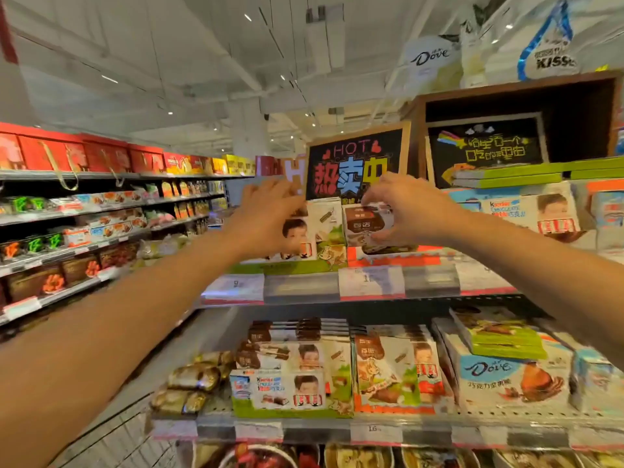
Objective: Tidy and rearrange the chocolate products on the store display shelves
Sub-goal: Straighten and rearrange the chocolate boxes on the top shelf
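Both my arms reach up to the upper shelf (364, 285) of the chocolate display. My left hand (266, 214) lies against the left side of a white and green chocolate box (324, 231) standing there, fingers curled around its edge. My right hand (401, 204) pinches a brown and white chocolate box (364, 228) beside it, thumb below and fingers on top. Both boxes stand upright in orange and green display trays. The image is blurred, so the left hand's hold is unclear.
A black "HOT" chalkboard sign (354, 163) stands right behind the two boxes. More Kinder boxes (526, 211) sit to the right. The lower shelf (371, 430) holds stacked chocolate boxes, a Dove box (506, 380) and gold-wrapped chocolates (192, 380). An aisle with stocked shelves (84, 214) runs along the left.
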Tool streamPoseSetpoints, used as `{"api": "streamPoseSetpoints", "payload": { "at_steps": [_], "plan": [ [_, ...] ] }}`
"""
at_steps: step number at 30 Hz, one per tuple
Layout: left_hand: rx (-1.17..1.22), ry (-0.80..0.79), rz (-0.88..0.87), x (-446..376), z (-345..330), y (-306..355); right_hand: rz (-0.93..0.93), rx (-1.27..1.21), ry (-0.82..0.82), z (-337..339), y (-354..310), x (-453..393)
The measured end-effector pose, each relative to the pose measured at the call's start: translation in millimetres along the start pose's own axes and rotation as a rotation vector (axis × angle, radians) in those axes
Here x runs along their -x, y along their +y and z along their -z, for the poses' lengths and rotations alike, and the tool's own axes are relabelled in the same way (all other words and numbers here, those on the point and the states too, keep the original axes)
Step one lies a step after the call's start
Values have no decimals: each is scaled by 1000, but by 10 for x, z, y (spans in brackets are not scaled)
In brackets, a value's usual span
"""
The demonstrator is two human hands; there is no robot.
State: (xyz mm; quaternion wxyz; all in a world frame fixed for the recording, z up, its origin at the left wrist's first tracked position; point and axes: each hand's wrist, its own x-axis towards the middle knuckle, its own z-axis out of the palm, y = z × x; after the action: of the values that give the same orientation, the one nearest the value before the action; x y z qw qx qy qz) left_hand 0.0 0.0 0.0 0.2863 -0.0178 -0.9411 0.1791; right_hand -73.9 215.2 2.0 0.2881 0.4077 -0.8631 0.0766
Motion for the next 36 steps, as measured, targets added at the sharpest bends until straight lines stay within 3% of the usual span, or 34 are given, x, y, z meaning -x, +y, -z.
{"api": "streamPoseSetpoints", "payload": {
  "at_steps": [7, 12, 19, 30, 36],
  "plan": [
    [229, -55, -165, -166, -192, -363, -73, -104, -128, -35, 115, -314],
    [285, -8, -200, -211, -277, -455, -95, -202, -177, -82, 169, -393],
    [331, -4, -167, -213, -282, -453, -59, -258, -188, -95, 218, -446],
    [513, -119, -69, -290, -88, -621, -39, -433, -91, 558, 199, -536],
    [645, -41, 8, -263, 33, -752, 64, -513, -101, 470, 13, -666]
  ]
}}
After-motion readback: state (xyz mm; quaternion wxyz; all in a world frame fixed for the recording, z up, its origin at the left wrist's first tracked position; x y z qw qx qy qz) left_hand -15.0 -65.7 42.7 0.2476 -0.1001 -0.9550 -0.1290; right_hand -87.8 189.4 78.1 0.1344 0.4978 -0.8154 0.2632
